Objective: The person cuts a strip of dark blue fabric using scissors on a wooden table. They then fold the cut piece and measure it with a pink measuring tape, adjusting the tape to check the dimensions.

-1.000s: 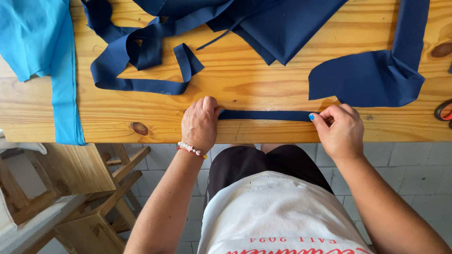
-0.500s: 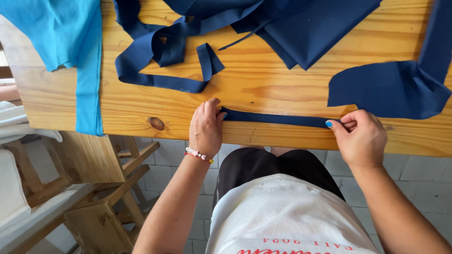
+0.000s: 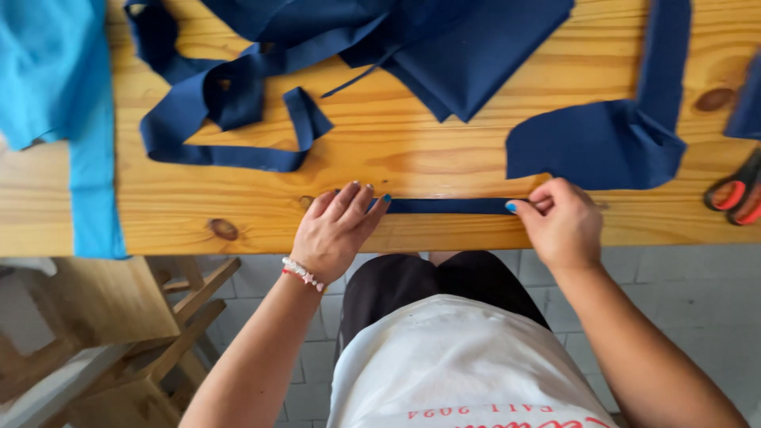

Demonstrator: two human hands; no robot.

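The left hand (image 3: 337, 230) lies flat with its fingers together and stretched out, pressing down on one end of a narrow navy fabric strip (image 3: 448, 206); it grips nothing, only holds the strip against the wooden table (image 3: 428, 154). The right hand (image 3: 561, 222) pinches the strip's other end between thumb and curled fingers (the thumbnail, painted blue, sits right on the cloth). Between the two hands the strip runs straight along the near edge of the table, flat on the wood.

Behind it lies a larger navy fabric piece (image 3: 602, 139), just beyond the right hand, and a heap of navy cloth (image 3: 444, 47) with a long looping navy band (image 3: 230, 111) to its left. A light blue cloth (image 3: 71, 95) hangs over the table's left part. Scissors with red-lined handles (image 3: 737, 194) show at the right edge. A wooden stool (image 3: 119, 317) stands below the table on the left.
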